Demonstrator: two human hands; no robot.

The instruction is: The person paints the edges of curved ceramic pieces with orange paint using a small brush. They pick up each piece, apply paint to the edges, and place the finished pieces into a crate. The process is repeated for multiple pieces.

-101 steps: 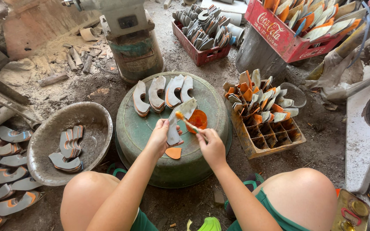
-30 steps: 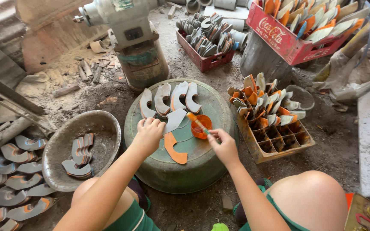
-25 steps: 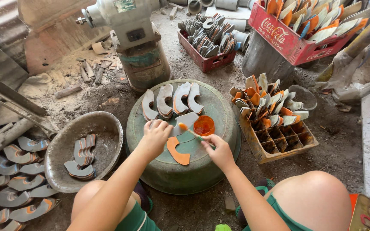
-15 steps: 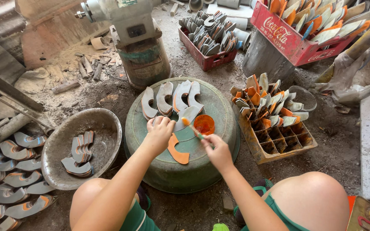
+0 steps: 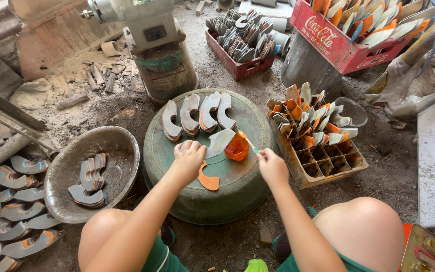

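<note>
Knees frame the bottom of my view, and between them stands the upturned green basin (image 5: pixel 202 201) I use as a worktop. My left hand (image 5: pixel 190 158) is curled down near its middle, fingertips pressing a grey curved sole piece (image 5: pixel 218 142) flat against the metal. Just toward the near edge from that hand lies an orange-coated crescent piece (image 5: pixel 207 180). My right hand (image 5: pixel 272 166) hovers by the right edge of the basin, fingers pinched around a thin brush (image 5: pixel 250 146) whose tip reaches into the small orange glue pot (image 5: pixel 236 147); that pot stands right of centre, touching the end of the grey piece I hold down.

Along the far edge of the basin four stacks of grey curved pieces (image 5: pixel 197 113) sit side by side, each showing an orange rim.

Left of the basin, on the ground, a dented metal bowl (image 5: pixel 122 146) holds a few more pieces, and further left others (image 5: pixel 6 211) are spread on the dirt floor. Right of the basin a wooden divided crate (image 5: pixel 328 166) has pieces standing upright in its far compartments.

Beyond the basin stands a grey machine on a green drum (image 5: pixel 164 65). Further back are a small red crate (image 5: pixel 237 68) of grey pieces and a larger red crate (image 5: pixel 338 45) filled with more.
</note>
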